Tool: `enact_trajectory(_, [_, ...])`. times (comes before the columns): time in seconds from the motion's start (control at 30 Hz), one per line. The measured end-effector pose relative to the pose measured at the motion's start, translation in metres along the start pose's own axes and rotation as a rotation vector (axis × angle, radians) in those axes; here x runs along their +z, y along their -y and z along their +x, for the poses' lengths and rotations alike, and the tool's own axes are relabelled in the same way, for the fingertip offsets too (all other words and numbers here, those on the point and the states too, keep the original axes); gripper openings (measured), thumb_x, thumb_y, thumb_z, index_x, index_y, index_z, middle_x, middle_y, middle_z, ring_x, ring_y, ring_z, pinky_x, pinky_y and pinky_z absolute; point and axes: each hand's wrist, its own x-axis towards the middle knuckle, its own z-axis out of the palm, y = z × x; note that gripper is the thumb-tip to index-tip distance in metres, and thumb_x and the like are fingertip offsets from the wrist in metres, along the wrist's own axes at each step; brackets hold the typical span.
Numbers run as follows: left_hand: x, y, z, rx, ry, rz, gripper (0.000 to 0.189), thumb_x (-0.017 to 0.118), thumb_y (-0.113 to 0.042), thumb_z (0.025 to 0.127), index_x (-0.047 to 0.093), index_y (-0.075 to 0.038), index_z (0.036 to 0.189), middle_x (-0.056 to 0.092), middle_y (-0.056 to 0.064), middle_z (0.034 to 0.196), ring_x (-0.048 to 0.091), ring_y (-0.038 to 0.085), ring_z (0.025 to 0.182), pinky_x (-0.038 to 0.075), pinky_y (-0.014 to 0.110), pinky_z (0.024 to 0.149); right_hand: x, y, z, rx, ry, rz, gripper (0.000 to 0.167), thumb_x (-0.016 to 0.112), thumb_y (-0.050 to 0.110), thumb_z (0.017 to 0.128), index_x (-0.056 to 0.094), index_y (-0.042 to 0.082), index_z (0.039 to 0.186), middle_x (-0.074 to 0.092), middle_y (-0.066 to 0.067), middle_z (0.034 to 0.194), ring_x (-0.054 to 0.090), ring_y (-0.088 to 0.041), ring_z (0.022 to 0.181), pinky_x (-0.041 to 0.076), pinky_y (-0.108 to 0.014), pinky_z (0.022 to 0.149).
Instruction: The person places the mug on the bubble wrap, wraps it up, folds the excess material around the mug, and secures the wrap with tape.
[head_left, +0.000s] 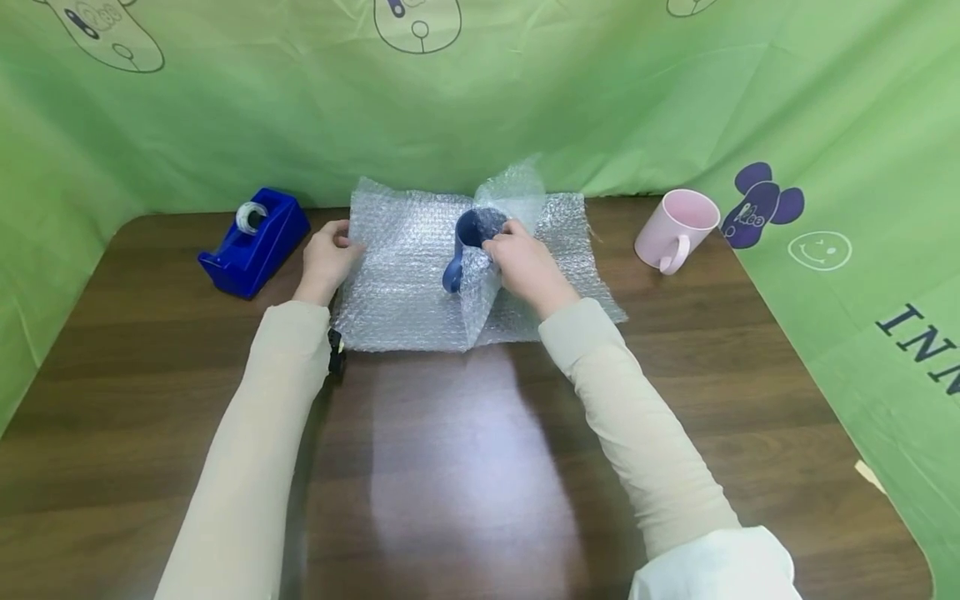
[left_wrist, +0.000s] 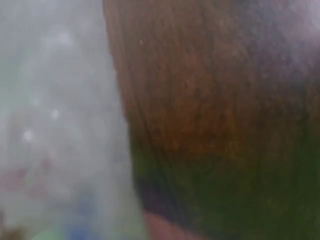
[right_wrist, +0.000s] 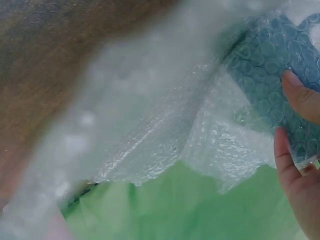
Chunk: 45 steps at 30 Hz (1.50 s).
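Observation:
A dark blue mug (head_left: 467,230) lies on a sheet of bubble wrap (head_left: 408,275), its handle toward the lower left. The sheet's right part is folded up over the mug's right side. My right hand (head_left: 525,265) grips the mug through this layer; in the right wrist view, thumb and fingers (right_wrist: 302,100) press on bubble wrap with blue behind it. At the sheet's left edge, my left hand (head_left: 327,260) pinches the wrap between thumb and fingers. The left wrist view is blurred, with bubble wrap (left_wrist: 60,100) close to the camera and that hand barely visible.
A blue tape dispenser (head_left: 258,246) with a roll of clear tape stands left of my left hand. To the right stands a pink mug (head_left: 677,231), handle toward me. A green printed cloth (head_left: 300,100) hangs behind and beside the brown wooden table (head_left: 450,467).

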Motion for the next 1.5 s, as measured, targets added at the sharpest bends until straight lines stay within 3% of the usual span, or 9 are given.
enact_trajectory(0.23, [0.000, -0.016, -0.002, 0.153, -0.009, 0.155, 0.040, 0.049, -0.028, 0.100, 0.058, -0.004, 0.130, 0.060, 0.020, 0.128, 0.056, 0.035, 0.109, 0.044, 0.046, 0.095, -0.001, 0.002, 0.002, 0.023, 0.019, -0.002, 0.029, 0.057, -0.008, 0.086, 0.067, 0.003, 0.111, 0.071, -0.014, 0.106, 0.053, -0.029, 0.108, 0.053, -0.039, 0.089])
enact_trajectory(0.47, [-0.003, -0.044, -0.007, 0.226, 0.018, 0.107, 0.035, 0.040, -0.029, 0.100, 0.061, -0.002, 0.112, 0.061, 0.019, 0.113, 0.052, 0.030, 0.098, 0.043, 0.042, 0.090, -0.002, 0.002, 0.003, 0.004, 0.012, -0.017, 0.028, 0.055, -0.011, 0.084, 0.067, 0.001, 0.106, 0.071, -0.014, 0.106, 0.054, -0.030, 0.105, 0.054, -0.040, 0.086])
enact_trajectory(0.77, [0.003, -0.088, -0.021, 0.244, 0.291, -0.079, 0.024, 0.038, -0.023, 0.099, 0.052, -0.004, 0.098, 0.060, 0.018, 0.123, 0.059, 0.029, 0.113, 0.050, 0.037, 0.098, -0.003, -0.002, 0.002, 0.009, 0.017, -0.013, 0.029, 0.055, -0.011, 0.084, 0.067, 0.000, 0.108, 0.071, -0.016, 0.107, 0.053, -0.030, 0.106, 0.051, -0.040, 0.092])
enact_trajectory(0.9, [0.009, -0.099, -0.031, 0.301, 0.336, -0.010, 0.021, 0.040, -0.025, 0.097, 0.049, -0.010, 0.085, 0.057, 0.010, 0.098, 0.056, 0.023, 0.090, 0.048, 0.030, 0.079, -0.002, 0.000, 0.003, -0.001, 0.002, -0.013, 0.027, 0.055, -0.010, 0.084, 0.067, 0.000, 0.106, 0.071, -0.015, 0.106, 0.054, -0.030, 0.105, 0.051, -0.040, 0.091])
enact_trajectory(1.03, [0.019, -0.106, -0.037, 0.389, 0.375, 0.070, 0.024, 0.038, -0.027, 0.096, 0.044, -0.015, 0.077, 0.045, 0.003, 0.078, 0.038, 0.017, 0.069, 0.033, 0.028, 0.063, -0.002, 0.002, 0.003, 0.006, -0.015, -0.013, 0.025, 0.055, -0.011, 0.083, 0.067, 0.001, 0.102, 0.071, -0.014, 0.105, 0.054, -0.030, 0.104, 0.052, -0.040, 0.090])
enact_trajectory(1.17, [0.031, -0.111, -0.038, 0.412, 0.397, 0.105, 0.024, 0.036, -0.027, 0.097, 0.040, -0.016, 0.077, 0.038, 0.002, 0.073, 0.034, 0.017, 0.067, 0.031, 0.027, 0.062, -0.002, 0.002, 0.003, 0.017, -0.013, -0.010, 0.025, 0.055, -0.012, 0.081, 0.068, 0.001, 0.099, 0.071, -0.014, 0.103, 0.054, -0.031, 0.105, 0.051, -0.041, 0.090])
enact_trajectory(1.27, [0.037, -0.113, -0.037, 0.416, 0.395, 0.146, 0.028, 0.034, -0.035, 0.100, 0.045, -0.014, 0.084, 0.043, 0.004, 0.079, 0.040, 0.020, 0.073, 0.036, 0.029, 0.066, -0.002, 0.002, 0.003, 0.021, -0.008, -0.007, 0.027, 0.055, -0.012, 0.080, 0.068, 0.001, 0.101, 0.071, -0.014, 0.105, 0.054, -0.031, 0.105, 0.052, -0.041, 0.091])
enact_trajectory(1.4, [0.042, -0.115, -0.033, 0.389, 0.372, 0.128, 0.042, 0.029, -0.043, 0.102, 0.056, -0.012, 0.110, 0.060, 0.011, 0.106, 0.055, 0.026, 0.099, 0.045, 0.037, 0.089, -0.002, 0.003, 0.002, 0.032, -0.013, -0.001, 0.024, 0.056, -0.010, 0.081, 0.068, 0.000, 0.099, 0.071, -0.014, 0.105, 0.055, -0.031, 0.107, 0.051, -0.041, 0.093])
enact_trajectory(1.5, [0.047, -0.114, -0.030, 0.366, 0.332, 0.085, 0.037, 0.038, -0.035, 0.101, 0.056, -0.011, 0.122, 0.061, 0.011, 0.125, 0.056, 0.027, 0.116, 0.044, 0.040, 0.102, -0.002, 0.003, -0.001, 0.035, -0.022, -0.017, 0.013, 0.060, -0.006, 0.081, 0.067, 0.000, 0.090, 0.071, -0.016, 0.097, 0.059, -0.034, 0.101, 0.053, -0.042, 0.090])
